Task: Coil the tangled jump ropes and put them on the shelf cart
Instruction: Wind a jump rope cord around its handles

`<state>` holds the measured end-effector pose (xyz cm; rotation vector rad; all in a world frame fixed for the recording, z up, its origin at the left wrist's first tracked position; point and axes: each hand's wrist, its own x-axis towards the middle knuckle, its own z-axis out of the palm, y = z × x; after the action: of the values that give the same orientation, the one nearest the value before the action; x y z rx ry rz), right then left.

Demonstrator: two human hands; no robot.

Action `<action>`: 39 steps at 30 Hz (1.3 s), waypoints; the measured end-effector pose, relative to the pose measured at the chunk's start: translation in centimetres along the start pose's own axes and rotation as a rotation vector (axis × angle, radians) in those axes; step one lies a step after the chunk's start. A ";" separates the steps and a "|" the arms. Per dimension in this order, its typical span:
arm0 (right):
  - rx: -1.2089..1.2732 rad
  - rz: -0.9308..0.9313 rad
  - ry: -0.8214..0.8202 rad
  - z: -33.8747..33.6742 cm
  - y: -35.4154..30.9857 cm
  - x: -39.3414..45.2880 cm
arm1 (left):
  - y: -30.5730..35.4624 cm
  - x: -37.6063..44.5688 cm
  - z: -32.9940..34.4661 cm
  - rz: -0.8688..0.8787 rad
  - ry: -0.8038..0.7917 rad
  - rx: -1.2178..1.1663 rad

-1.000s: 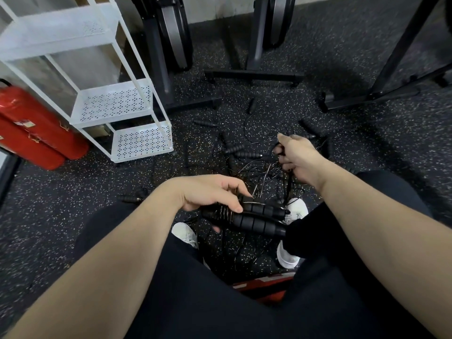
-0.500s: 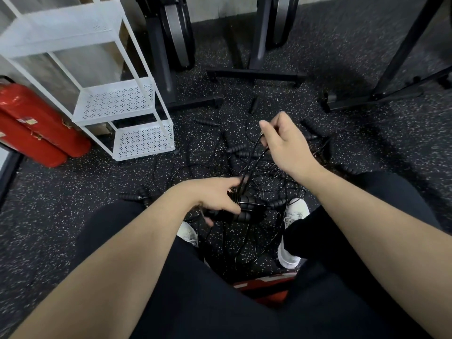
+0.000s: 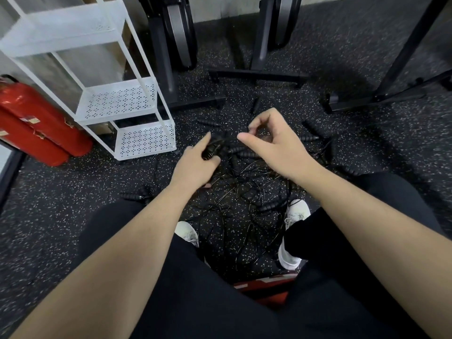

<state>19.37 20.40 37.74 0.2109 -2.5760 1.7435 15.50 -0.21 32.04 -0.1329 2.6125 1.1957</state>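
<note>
Speckled black rubber floor [image 3: 61,204] fills my view. At its left edge I see two red cylinders [image 3: 41,128] lying beside the white shelf cart [image 3: 117,104], whose perforated shelves hold nothing. Right of the cart, my left hand [image 3: 195,165] grips a pair of black handles [image 3: 212,149], index finger pointing out straight. Tangled jump ropes [image 3: 244,192] sprawl on the floor between my white shoes [image 3: 293,231]. My right hand [image 3: 274,143] hovers above them, thumb and curled forefinger nearly meeting; whether they pinch a cord, I cannot tell.

tangled ropes [image 3: 244,192] litter the floor; shelf cart [image 3: 117,101] shelves lie open.
</note>
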 end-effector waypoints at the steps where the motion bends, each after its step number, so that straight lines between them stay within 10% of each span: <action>1: 0.035 0.062 -0.030 -0.2 0.4 0.1 | -0.1 0.1 -0.3 -0.010 0.025 -0.108; 6: -0.046 0.405 -0.328 -0.8 2.7 0.0 | 0.1 -0.2 -0.2 0.008 0.106 -0.254; 13: -0.330 0.412 -0.594 -3.0 4.5 0.0 | 0.4 -0.5 -0.9 -0.030 0.182 -0.480; 26: 0.439 0.832 0.028 -3.5 7.8 1.6 | 1.1 -1.1 -1.6 -0.127 0.176 -0.950; 33: 0.469 0.965 -0.026 -2.4 7.9 1.5 | 2.8 -2.3 -1.5 -0.245 0.039 -1.418; 39: 0.535 1.030 -0.040 -2.6 8.8 1.6 | 3.3 -3.6 -1.2 -0.113 -0.273 -1.234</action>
<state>16.55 25.86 30.78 -1.2992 -2.2801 2.6651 18.07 0.92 36.20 -0.2995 1.2976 2.3545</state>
